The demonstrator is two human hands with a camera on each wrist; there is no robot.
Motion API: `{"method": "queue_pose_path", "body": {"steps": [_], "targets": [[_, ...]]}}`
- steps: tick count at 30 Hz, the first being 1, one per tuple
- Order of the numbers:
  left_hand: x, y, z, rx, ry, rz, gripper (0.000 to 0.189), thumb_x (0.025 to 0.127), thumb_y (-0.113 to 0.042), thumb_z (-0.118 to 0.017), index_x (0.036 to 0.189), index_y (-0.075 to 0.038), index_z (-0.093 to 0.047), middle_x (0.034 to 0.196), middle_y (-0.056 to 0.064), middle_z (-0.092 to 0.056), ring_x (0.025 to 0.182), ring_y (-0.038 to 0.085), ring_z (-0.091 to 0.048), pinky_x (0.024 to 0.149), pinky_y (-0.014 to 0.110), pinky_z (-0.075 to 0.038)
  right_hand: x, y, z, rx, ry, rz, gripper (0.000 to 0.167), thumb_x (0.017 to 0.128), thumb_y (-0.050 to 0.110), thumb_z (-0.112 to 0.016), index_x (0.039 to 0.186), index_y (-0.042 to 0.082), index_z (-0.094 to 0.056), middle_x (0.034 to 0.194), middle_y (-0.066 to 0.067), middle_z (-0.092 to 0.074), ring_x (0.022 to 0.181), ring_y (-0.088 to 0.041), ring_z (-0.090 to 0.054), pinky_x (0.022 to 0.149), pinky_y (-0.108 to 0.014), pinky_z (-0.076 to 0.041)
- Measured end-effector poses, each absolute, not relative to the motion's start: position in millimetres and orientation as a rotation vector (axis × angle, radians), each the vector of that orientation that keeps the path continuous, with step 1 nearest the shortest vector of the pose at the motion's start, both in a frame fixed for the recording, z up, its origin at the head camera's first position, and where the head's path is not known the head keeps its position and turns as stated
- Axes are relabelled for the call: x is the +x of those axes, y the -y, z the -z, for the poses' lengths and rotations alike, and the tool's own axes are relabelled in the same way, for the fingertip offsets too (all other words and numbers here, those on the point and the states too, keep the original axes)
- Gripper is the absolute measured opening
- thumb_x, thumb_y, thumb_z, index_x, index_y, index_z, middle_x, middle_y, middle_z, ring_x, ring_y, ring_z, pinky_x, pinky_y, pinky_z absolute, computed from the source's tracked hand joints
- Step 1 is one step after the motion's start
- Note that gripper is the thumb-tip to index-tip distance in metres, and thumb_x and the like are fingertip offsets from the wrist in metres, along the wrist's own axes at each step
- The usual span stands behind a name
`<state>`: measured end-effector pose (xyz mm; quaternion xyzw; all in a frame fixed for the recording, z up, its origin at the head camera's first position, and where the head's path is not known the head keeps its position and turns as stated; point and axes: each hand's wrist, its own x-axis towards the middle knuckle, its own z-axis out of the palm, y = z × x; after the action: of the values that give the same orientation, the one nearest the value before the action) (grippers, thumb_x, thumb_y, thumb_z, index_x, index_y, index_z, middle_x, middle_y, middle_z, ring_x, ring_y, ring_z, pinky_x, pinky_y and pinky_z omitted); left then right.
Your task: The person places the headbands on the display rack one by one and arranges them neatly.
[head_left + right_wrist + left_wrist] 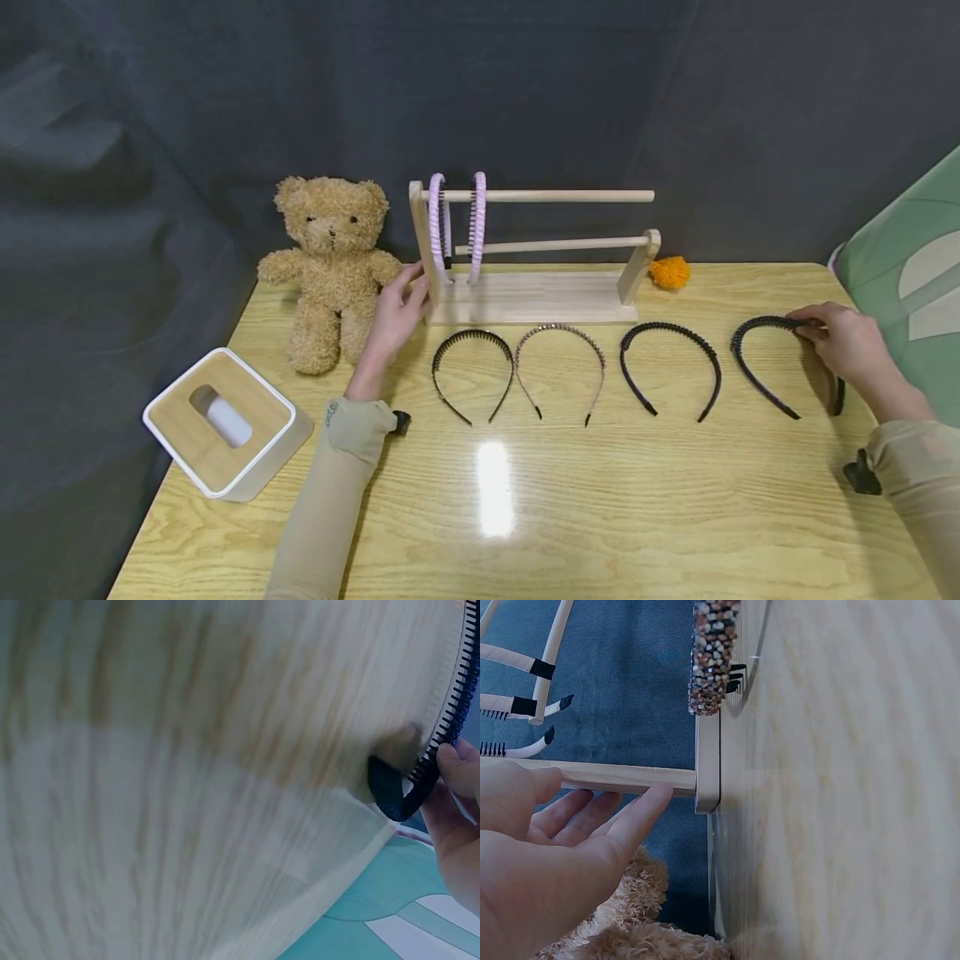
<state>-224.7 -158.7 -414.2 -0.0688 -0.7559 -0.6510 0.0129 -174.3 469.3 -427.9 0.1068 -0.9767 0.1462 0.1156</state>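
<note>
Carefully, we are pinching the rightmost black headband [737,347] at the right of the worktop [615,500], our right grip [851,346] clamped on its side, ideally lightly enough to avoid bending, while our left grip [397,312], fingers relaxed, is touching the wooden rack [532,297], presumably steadying it

smooth wooden rack [536,298], glossy wood-grain table [600,517], fluffy plush bear [333,275], matt cloth backdrop [525,92]

The band [767,322] in your right hand [847,346] is blue-black; beside your left hand [397,312], lilac bands [480,218], a tan bear [332,275].
</note>
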Motion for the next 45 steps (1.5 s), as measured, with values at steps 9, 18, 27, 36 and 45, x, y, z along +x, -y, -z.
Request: {"method": "queue_pose_path", "body": {"steps": [9, 18, 27, 36, 45], "targets": [[-225, 159, 414, -0.217, 2.36, 2.018, 0.046, 0.117, -0.014, -0.048, 0.161, -0.001, -0.047, 0.157, 0.024, -0.05, 0.13, 0.045, -0.062, 0.11, 0.039, -0.057, -169, -470, 425, 0.329, 2.813, -0.421, 0.014, 0.089, -0.021, -0.068, 0.101, -0.014, -0.071, 0.099, -0.038, -0.069, 0.091, -0.062, -0.064, 0.071, -0.072, -0.049], [-225, 159, 413, -0.206, 2.368, 2.005, 0.046, 0.117, -0.014, -0.048, 0.161, -0.002, -0.048, 0.158, 0.022, -0.05, 0.13, 0.044, -0.063, 0.108, 0.037, -0.058, -166, -470, 416, 0.312, 2.817, -0.409, 0.013, 0.091, -0.02, -0.065, 0.101, -0.013, -0.069, 0.097, -0.037, -0.07, 0.085, -0.063, -0.064, 0.065, -0.073, -0.046], [-225, 157, 413, -0.206, 2.347, 2.031, 0.046, 0.116, -0.011, -0.047, 0.161, 0.0, -0.046, 0.159, 0.023, -0.048, 0.132, 0.045, -0.061, 0.112, 0.041, -0.055, -165, -473, 404, 0.284, 2.842, -0.385, 0.012, 0.091, -0.02, -0.067, 0.101, -0.013, -0.068, 0.09, -0.033, -0.071, 0.064, -0.002, -0.056, 0.054, -0.039, -0.049], [-224, 158, 413, -0.194, 2.356, 2.036, 0.046, 0.116, -0.012, -0.048, 0.161, -0.001, -0.047, 0.159, 0.024, -0.049, 0.131, 0.046, -0.061, 0.111, 0.042, -0.056, -160, -471, 388, 0.201, 2.855, -0.458, 0.009, 0.096, -0.017, -0.068, 0.105, -0.015, -0.067, 0.091, -0.035, -0.07, 0.069, 0.024, -0.035, 0.052, -0.015, -0.034], [-223, 157, 412, -0.188, 2.355, 2.047, 0.046, 0.117, -0.013, -0.047, 0.161, -0.002, -0.047, 0.158, 0.025, -0.049, 0.131, 0.045, -0.061, 0.111, 0.041, -0.056, -154, -459, 370, 0.135, 2.845, -0.527, 0.013, 0.1, -0.015, -0.064, 0.111, -0.02, -0.062, 0.098, -0.043, -0.067, 0.07, 0.03, -0.031, 0.05, -0.005, -0.031]]}}
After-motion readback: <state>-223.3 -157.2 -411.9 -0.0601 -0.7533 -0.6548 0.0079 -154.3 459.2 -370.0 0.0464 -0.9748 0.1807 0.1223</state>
